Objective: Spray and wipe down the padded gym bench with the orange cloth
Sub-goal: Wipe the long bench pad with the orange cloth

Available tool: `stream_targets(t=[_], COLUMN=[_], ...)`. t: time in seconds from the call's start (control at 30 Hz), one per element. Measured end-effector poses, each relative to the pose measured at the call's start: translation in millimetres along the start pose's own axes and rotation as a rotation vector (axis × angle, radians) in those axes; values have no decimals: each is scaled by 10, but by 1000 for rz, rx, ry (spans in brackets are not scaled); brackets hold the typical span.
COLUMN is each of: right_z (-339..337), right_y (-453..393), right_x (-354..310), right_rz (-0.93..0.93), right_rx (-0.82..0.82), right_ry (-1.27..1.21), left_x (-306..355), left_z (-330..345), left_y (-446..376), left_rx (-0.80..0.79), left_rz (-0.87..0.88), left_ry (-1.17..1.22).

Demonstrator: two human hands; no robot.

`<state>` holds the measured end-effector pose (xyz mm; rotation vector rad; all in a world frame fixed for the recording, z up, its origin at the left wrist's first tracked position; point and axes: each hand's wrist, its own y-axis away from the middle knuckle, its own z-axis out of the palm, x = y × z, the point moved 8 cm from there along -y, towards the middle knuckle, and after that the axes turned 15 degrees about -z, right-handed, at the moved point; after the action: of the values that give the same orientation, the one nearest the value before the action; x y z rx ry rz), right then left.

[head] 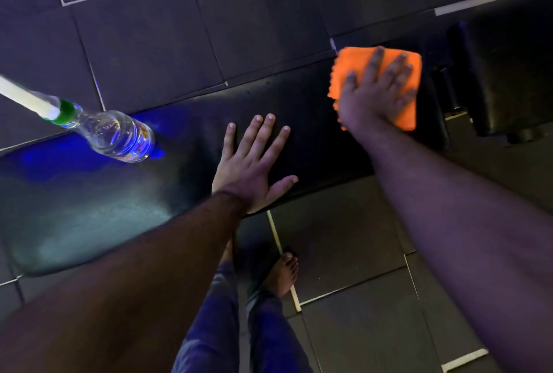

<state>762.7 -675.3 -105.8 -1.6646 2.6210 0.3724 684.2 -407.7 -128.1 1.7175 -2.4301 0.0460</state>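
Observation:
The black padded bench (98,208) runs from lower left to upper right across the view. A folded orange cloth (353,69) lies on its right end, and my right hand (377,94) presses flat on top of it with fingers spread. My left hand (254,163) rests palm down on the middle of the pad, fingers apart, holding nothing. A clear spray bottle (119,136) with a green collar and white nozzle stands on the bench's left part, lit blue.
Dark floor tiles with pale seams (155,43) surround the bench. Another black padded piece of equipment (508,73) stands at the right, just beyond the cloth. My bare foot (284,274) and trouser legs are below the bench's near edge.

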Motion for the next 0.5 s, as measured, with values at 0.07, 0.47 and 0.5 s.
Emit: stream_targets(t=[0.07,0.47,0.5], right_z=[88,112,139], right_y=[103,323,300], right_x=[-491,-521,-692], right_rz=[-180,-39,-29], right_rx=[-22,-11,0], right_ry=[33,-19,-34], left_x=[1,-982,-994], left_z=[-39,-360,-354], left_y=[-2,-100,-91], left_rx=[-19,-97,-86], left_rz=[0,-459,-453], left_ry=[16,233,262])
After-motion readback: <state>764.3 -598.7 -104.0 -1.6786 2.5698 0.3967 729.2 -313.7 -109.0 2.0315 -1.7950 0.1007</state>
